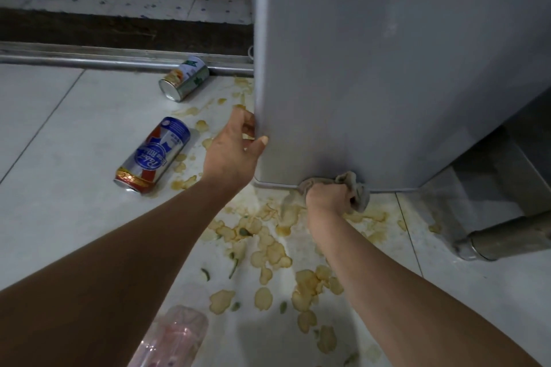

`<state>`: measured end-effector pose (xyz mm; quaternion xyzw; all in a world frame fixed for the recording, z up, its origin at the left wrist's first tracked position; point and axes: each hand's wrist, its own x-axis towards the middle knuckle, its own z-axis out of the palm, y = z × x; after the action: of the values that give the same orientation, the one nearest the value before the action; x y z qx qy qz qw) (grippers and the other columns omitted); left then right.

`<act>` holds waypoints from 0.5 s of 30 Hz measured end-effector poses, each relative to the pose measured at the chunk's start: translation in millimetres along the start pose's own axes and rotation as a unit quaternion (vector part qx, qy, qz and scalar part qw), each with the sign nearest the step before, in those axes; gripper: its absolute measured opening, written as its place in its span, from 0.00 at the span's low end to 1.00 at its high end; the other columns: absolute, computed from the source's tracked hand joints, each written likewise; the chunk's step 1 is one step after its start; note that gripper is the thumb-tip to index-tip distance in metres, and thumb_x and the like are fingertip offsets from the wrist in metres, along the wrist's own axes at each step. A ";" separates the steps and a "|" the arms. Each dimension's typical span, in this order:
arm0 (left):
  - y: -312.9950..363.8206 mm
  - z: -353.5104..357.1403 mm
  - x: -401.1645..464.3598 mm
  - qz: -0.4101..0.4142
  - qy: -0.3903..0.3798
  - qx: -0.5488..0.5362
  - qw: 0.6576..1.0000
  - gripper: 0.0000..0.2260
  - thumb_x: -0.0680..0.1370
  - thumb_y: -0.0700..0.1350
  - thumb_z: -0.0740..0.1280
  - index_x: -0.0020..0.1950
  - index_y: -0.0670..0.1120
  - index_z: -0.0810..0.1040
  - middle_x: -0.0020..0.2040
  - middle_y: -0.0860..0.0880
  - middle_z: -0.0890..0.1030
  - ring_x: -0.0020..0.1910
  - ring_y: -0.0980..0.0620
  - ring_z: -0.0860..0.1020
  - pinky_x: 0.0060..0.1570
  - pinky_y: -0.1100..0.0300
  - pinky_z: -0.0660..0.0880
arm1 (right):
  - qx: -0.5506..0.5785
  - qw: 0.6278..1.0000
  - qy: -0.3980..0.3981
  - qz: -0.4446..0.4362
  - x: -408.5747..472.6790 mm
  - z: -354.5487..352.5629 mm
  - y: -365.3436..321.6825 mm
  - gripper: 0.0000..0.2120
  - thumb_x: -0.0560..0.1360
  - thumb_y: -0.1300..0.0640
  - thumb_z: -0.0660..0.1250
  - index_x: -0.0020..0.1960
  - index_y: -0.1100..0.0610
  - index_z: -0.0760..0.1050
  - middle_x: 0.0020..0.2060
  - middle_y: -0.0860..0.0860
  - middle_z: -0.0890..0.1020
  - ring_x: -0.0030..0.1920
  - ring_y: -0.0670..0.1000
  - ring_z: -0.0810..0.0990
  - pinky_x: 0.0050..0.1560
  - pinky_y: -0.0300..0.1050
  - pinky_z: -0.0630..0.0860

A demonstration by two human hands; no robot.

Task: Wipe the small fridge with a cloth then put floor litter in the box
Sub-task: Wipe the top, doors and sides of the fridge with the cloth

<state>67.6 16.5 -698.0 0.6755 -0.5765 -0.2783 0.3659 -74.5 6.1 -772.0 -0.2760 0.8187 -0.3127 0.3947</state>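
Note:
The grey small fridge [372,68] fills the upper right of the view. My left hand [232,152] grips its lower left corner edge, thumb on the front face and fingers curled round the side. My right hand [328,197] grips a crumpled grey cloth [354,188] and presses it against the fridge's bottom edge. Litter lies on the white tiled floor: a blue, white and red beer can [153,155] on its side, a green and white can [185,78] near the door track, a clear plastic bottle [173,337] at the bottom, and several scattered chips [268,253]. No box is in view.
A metal door track [89,58] and a dark threshold run across the upper left. To the right of the fridge, a metal furniture leg [507,238] stands on the floor. Yellowish stains spread around the chips.

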 end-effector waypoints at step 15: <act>-4.0 -29.2 7.8 -0.006 -0.093 -0.022 0.995 0.08 0.78 0.38 0.60 0.51 0.52 0.72 0.50 0.55 0.79 0.53 0.54 0.77 0.56 0.54 0.74 | 0.024 0.993 -0.105 -0.051 -76.2 81.5 -8.6 0.18 0.79 0.62 0.58 0.66 0.69 0.67 0.61 0.62 0.74 0.61 0.60 0.73 0.47 0.38 0.68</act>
<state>94.6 14.2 -684.1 0.6421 -0.5978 -0.3549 0.3232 34.8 29.7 -769.8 -0.3390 0.7501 -0.3209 0.4684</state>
